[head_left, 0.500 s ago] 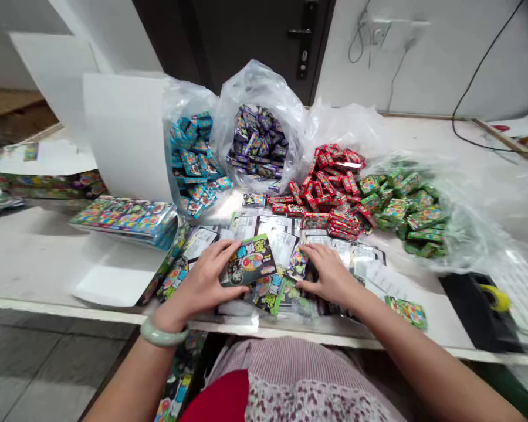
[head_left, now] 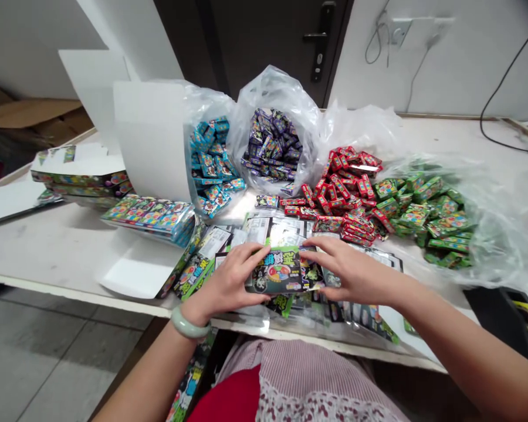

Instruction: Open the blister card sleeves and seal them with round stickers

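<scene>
Both my hands grip a flat, colourful printed packet with a dark cover, just above a loose heap of similar packets. My left hand holds its left edge, and a pale green bangle circles that wrist. My right hand pinches its right end. Many packets in the heap lie face down, showing white labels with barcodes. Behind them, small boxes lie sorted by colour: blue, purple, red and green, mostly on or in transparent plastic bags.
Stacked multicoloured boxes and white card sheets stand left of the heap on a white table. A black tape dispenser sits at the right. A dark door and loose cables lie beyond the table.
My right hand has moved left onto the packet's right end, and both hands now hold it. The packet sits slightly higher and turned flatter. The whole view has shifted as my head moved.
</scene>
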A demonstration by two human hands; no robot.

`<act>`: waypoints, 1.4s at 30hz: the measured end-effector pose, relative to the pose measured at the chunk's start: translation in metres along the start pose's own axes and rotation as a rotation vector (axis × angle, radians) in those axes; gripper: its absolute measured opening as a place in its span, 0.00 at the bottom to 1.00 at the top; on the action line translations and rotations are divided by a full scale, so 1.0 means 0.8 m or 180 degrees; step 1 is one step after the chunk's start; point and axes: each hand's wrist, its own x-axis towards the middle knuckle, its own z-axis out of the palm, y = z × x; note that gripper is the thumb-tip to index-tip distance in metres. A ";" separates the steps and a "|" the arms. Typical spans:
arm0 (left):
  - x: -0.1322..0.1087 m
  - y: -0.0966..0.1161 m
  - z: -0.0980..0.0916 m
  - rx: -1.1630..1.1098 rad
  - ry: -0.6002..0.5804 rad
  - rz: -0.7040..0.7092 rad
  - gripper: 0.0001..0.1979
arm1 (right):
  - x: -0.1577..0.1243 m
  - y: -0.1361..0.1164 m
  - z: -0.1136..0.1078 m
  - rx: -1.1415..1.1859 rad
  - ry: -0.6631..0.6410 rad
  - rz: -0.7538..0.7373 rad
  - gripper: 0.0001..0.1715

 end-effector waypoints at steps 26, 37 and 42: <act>-0.071 -0.012 -0.039 -0.0132 0.0745 -0.0940 0.53 | 0.418 0.044 0.122 0.1157 0.0662 0.1540 0.13; -0.081 -0.030 -0.040 -0.0199 0.0799 -0.1066 0.50 | 0.379 0.090 0.110 0.2670 0.0779 0.1974 0.10; -0.080 -0.030 -0.044 -0.0192 0.0859 -0.1064 0.46 | 0.265 0.080 0.058 0.3444 0.1002 0.1761 0.20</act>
